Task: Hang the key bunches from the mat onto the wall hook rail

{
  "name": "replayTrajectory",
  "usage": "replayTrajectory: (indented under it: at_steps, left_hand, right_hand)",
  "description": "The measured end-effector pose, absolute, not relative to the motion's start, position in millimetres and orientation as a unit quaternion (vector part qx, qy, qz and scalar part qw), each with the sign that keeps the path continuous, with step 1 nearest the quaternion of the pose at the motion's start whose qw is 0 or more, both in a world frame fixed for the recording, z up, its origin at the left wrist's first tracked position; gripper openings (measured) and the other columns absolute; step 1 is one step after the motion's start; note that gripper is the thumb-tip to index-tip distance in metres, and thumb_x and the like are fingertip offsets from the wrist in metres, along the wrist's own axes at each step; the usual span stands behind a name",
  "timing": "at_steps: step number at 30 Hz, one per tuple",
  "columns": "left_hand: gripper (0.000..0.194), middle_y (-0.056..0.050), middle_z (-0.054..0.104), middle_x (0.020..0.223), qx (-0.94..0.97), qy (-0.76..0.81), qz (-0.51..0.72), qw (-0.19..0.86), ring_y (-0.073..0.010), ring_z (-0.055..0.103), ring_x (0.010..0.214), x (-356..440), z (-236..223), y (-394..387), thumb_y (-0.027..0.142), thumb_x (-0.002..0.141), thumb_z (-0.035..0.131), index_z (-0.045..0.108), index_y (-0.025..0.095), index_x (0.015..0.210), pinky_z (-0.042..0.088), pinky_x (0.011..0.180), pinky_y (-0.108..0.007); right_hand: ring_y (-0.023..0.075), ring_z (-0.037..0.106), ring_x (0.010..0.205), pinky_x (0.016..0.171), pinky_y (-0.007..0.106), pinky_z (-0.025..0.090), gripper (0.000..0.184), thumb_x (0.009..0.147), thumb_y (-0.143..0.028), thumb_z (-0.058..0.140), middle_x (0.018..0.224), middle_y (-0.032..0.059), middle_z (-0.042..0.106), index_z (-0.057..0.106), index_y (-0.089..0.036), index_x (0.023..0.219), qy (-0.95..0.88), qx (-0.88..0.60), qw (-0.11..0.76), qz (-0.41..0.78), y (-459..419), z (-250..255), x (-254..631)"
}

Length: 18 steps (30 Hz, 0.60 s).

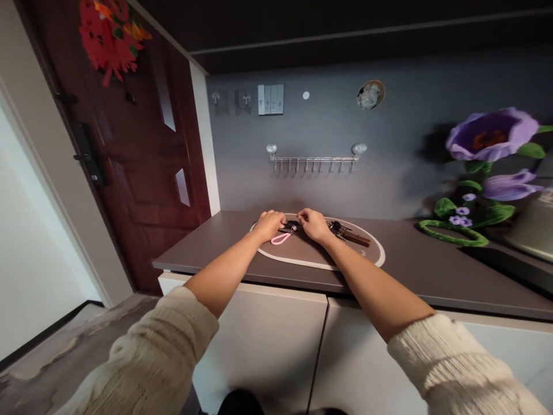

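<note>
the left hand [270, 225] curls around the pink-looped key bunch [293, 227] on the oval mat [298, 252], seemingly steadying it; the right hand [314, 223] is bent close beside, its grip unclear. the mat likely shields the counter [201, 245] from scratching metal.

Home entryway
Panelled door [144, 147] with handle lock [89, 157] beyond the left end of the countertop [203, 245]; hook rail [317, 159] above its back edge.
</note>
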<state>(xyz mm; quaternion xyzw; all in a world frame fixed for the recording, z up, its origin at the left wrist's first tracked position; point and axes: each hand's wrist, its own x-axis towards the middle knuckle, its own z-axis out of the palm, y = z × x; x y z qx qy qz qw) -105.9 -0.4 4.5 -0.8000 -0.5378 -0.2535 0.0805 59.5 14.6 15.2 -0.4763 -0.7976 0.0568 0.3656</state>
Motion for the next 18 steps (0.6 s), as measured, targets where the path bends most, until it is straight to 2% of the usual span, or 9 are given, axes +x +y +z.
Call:
replayTrajectory:
  at_steps: [8, 18]
  left_hand:
    - [0.019, -0.006, 0.059, 0.096, -0.797, -0.542, -0.225, 0.144, -0.0204, 0.045, 0.096, -108.4, 7.9, -4.6, 0.016, 0.083, 0.042, 0.058, 0.020, 0.092, 0.032, 0.080, -0.032]
    - [0.018, -0.005, 0.057, 0.094, -0.765, -0.548, -0.279, 0.189, -0.0196, 0.046, 0.093, -109.6, 12.3, -7.4, 0.017, 0.085, 0.039, 0.056, 0.020, 0.090, 0.032, 0.077, -0.031]
  right_hand:
    - [0.0156, 0.057, 0.079, 0.074, 0.024, 0.039, 0.018, 0.078, -0.016, 0.045, 0.086, 0.0089, 0.065, 0.061, -0.014, 0.087, -0.797, -0.486, 0.357, 0.044, 9.0, 18.2, 58.7]
    - [0.0147, 0.056, 0.073, 0.069, 0.024, 0.039, 0.016, 0.077, -0.016, 0.046, 0.080, 0.0076, 0.065, 0.062, -0.015, 0.083, -0.795, -0.482, 0.366, 0.032, 9.8, 18.6, 58.2]
